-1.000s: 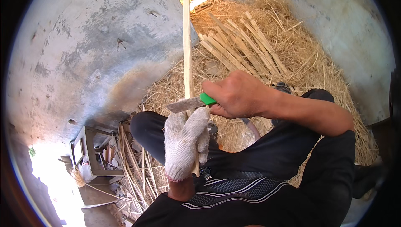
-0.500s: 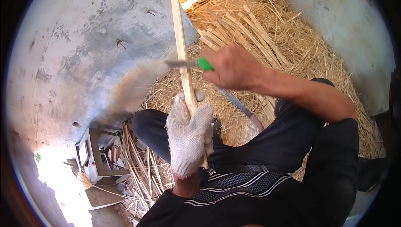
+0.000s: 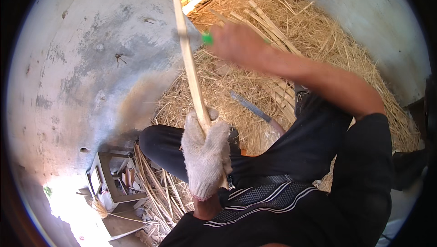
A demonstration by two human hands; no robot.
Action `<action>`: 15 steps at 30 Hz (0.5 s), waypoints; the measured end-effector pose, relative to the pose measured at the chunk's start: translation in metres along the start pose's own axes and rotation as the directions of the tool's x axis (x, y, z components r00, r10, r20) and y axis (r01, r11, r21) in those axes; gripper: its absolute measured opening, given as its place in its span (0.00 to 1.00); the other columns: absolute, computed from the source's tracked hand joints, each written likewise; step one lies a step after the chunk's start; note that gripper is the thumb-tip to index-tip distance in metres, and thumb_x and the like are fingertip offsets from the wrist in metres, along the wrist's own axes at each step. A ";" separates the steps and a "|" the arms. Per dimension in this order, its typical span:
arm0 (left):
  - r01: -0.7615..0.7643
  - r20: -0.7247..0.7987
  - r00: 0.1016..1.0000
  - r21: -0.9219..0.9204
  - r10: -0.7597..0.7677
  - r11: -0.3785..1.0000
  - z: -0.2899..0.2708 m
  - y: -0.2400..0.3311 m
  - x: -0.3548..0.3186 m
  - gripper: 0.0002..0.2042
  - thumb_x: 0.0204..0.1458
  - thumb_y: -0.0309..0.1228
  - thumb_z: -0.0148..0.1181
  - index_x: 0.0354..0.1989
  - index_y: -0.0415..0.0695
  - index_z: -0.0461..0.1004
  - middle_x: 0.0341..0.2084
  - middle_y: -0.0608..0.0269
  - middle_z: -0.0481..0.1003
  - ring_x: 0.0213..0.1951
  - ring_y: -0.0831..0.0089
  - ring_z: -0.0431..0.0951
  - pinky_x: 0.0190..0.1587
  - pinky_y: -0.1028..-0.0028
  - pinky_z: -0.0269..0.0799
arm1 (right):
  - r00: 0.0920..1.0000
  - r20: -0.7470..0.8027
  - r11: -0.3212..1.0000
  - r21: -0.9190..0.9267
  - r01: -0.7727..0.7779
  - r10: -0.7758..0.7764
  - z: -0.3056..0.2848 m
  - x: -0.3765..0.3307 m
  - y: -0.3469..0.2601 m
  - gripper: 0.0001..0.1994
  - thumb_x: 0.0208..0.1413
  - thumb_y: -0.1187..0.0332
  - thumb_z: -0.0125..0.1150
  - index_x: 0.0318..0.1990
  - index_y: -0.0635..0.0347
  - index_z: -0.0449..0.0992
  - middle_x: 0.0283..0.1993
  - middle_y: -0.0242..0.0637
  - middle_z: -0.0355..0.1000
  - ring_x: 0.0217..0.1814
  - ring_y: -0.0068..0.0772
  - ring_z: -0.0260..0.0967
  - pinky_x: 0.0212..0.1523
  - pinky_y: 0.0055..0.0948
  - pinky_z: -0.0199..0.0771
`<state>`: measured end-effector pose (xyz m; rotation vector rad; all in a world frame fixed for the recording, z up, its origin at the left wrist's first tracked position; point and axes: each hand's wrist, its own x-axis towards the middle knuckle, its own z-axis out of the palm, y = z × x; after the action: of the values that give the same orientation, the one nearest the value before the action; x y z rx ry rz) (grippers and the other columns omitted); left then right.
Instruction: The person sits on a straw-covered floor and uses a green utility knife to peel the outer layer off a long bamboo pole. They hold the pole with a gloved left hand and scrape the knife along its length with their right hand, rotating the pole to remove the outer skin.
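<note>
My left hand, in a whitish knitted glove, is closed around the lower part of a long pale wooden strip. The strip slants upward and away, past the top of the view. In my bare right hand is a knife with a green handle. Motion blurs its blade, which lies across the strip well above the glove. My right fingers are wrapped round the handle.
A broad-bladed machete lies on wood shavings between my legs. Several split strips rest on the pile beyond. At the left are a pale wall, an overturned stool and thin sticks.
My right hand and the knife have moved up along the strip, away from the glove. The left hand keeps its grip. The whole view has shifted slightly.
</note>
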<state>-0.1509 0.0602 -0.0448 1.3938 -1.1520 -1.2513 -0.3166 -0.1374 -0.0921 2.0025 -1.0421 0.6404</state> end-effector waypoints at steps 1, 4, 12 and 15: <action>0.015 0.005 1.000 0.001 -0.015 1.000 -0.002 -0.004 -0.004 0.14 0.55 0.29 0.58 0.47 0.41 0.64 0.11 0.70 0.63 0.04 0.81 0.60 0.06 0.82 0.54 | 0.953 0.209 0.918 0.286 -0.276 0.221 -0.004 0.012 0.018 0.16 0.64 0.60 0.49 0.25 0.59 0.67 0.12 0.23 0.56 0.09 0.20 0.48 0.07 0.26 0.51; 0.095 0.048 0.995 -0.087 -0.091 0.992 -0.009 -0.001 -0.005 0.15 0.55 0.28 0.57 0.48 0.40 0.64 0.14 0.70 0.63 0.06 0.82 0.58 0.06 0.81 0.53 | 0.880 0.309 0.660 0.583 -0.474 0.360 -0.014 0.018 0.035 0.14 0.62 0.63 0.49 0.24 0.59 0.67 0.12 0.23 0.54 0.09 0.19 0.46 0.07 0.25 0.48; 0.100 0.076 0.994 -0.310 -0.080 0.945 -0.028 -0.002 0.012 0.13 0.56 0.28 0.55 0.48 0.41 0.64 0.12 0.70 0.61 0.05 0.81 0.56 0.07 0.80 0.51 | 0.984 0.169 0.646 0.758 -0.093 -0.056 -0.083 -0.017 -0.038 0.12 0.52 0.62 0.58 0.24 0.60 0.68 0.11 0.38 0.62 0.11 0.39 0.61 0.14 0.38 0.61; 0.124 0.053 0.992 -0.254 -0.115 0.959 -0.031 0.003 0.009 0.12 0.55 0.26 0.55 0.46 0.42 0.64 0.10 0.70 0.61 0.05 0.79 0.56 0.06 0.78 0.50 | 0.952 0.290 0.666 0.730 -0.154 -0.098 -0.093 -0.017 -0.051 0.18 0.53 0.57 0.58 0.23 0.64 0.72 0.17 0.50 0.70 0.19 0.49 0.73 0.22 0.44 0.71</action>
<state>-0.1197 0.0523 -0.0410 1.2633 -0.9028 -1.4627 -0.2900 -0.0349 -0.0712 2.8969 -1.0884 0.8981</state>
